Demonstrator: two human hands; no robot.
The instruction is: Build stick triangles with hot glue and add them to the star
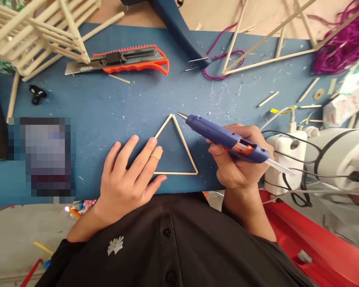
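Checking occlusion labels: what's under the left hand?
The left stick and bottom stick run from under the left hand across the blue surface. Their ends beneath it are covered; can't tell whether they meet.

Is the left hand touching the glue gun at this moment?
Apart. The head view shows it: bare blue mat and the right stick of the triangle lie between the left hand and the glue gun.

Bright, soft light — faint sheen on blue mat point(107, 103); edges stretched, blurry — 1 pixelated patch point(48, 155) left.
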